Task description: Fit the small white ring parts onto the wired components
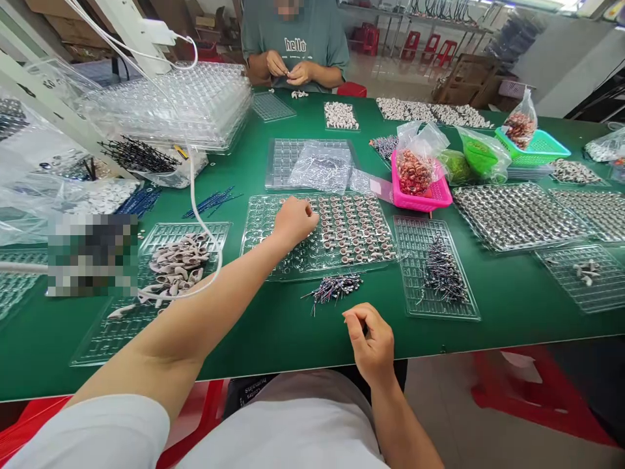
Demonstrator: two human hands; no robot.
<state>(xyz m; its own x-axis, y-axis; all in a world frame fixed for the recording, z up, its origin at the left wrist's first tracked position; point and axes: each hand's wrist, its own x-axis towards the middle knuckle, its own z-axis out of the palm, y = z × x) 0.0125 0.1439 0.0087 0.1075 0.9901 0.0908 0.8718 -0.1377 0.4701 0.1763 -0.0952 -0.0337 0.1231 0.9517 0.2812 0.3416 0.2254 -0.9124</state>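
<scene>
My left hand (295, 223) reaches over a clear plastic tray (254, 221) with moulded pockets. Its fingers are curled together, and whatever they may hold is hidden. Small ring-shaped parts (359, 225) fill the tray's right side in rows. My right hand (372, 340) is above the table's near edge, thumb and fingertips pinched; anything between them is too small to make out. Just beyond it lies a loose pile of thin, dark wired components (336, 288). More of these components (443, 270) are heaped on a smaller clear tray (413, 293) to the right.
Beige horn-shaped pieces (178, 264) lie on a tray at left, beneath a hanging white cable (193, 189). A pink basket (422, 198) holds a bag of reddish parts. Stacked clear trays (180, 104) stand at back left. Across the green table (273, 332) sits a co-worker (295, 45).
</scene>
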